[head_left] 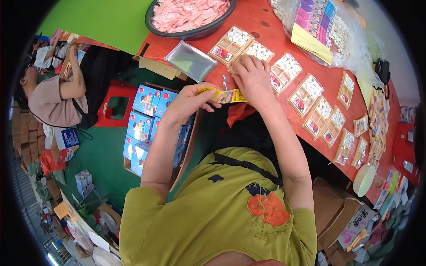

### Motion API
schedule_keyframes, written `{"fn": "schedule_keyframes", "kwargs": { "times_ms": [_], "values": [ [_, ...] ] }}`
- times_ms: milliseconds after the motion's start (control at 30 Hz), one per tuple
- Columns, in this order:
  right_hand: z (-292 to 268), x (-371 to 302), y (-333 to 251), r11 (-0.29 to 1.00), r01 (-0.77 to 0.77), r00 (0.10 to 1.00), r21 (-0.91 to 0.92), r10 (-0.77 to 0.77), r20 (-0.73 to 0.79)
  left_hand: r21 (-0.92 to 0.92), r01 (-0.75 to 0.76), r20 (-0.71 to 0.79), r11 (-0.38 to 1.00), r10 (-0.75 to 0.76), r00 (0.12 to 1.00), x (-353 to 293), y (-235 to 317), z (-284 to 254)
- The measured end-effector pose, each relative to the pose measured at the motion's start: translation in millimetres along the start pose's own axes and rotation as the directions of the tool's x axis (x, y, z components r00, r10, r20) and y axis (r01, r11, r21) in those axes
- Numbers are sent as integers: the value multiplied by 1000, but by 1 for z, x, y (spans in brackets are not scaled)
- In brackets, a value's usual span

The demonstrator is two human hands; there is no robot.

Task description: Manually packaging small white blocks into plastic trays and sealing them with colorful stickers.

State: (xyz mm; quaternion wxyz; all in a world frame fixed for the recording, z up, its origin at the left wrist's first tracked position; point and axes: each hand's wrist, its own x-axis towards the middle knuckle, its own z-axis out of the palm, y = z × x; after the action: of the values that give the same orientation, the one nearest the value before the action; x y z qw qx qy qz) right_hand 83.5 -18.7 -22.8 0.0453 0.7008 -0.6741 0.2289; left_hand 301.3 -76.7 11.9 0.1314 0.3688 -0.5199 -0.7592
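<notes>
My left hand (186, 104) is closed on one end of a yellow printed strip (230, 96), its thumb lying on top. The strip's other end passes beside my right hand (255, 80). That hand's fingers are bent over the near edge of a compartment tray (258, 51) with white pieces in it; its fingertips are partly hidden, and what they grip cannot be made out. Against this tray stands another clear tray (230, 43) with white pieces and a small red printed packet. Close by on the tabletop is a thin blue piece (225, 82).
On the red table (266, 22) stand a dark basin (191, 33) of pink packets, a silver metal tray (191, 61) and several filled trays (306, 95). A bag of white pieces (341, 37) lies far right. A carton of blue boxes (146, 99) stands left; a co-worker (55, 97) sits beyond.
</notes>
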Motion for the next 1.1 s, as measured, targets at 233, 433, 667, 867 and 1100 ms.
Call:
{"fn": "schedule_keyframes", "kwargs": {
  "times_ms": [233, 433, 667, 867, 1100],
  "values": [
    [-3, -14, 12, 995, -2, 999, -98, -3, -44, -9, -22, 67, 1000, 23, 997, 1, 2, -10],
    [-10, -19, 16, 999, -27, 999, -41, 25, -48, 30, -72, -30, 997, 73, 997, 0, 15, -12],
    [-18, -18, 31, 980, -75, 997, 186, 79, -17, -204, -201, -44, 958, 196, 980, -14, 35, -22],
    [-34, -24, 31, 797, -216, 947, 564, 313, -79, -158, -175, -102, 972, 160, 982, 9, 41, -3],
    [-65, -28, 18, -32, -256, 897, 966, 365, 250, 72, -151, -139, 986, 160, 977, 44, 70, 13]
  ]
}}
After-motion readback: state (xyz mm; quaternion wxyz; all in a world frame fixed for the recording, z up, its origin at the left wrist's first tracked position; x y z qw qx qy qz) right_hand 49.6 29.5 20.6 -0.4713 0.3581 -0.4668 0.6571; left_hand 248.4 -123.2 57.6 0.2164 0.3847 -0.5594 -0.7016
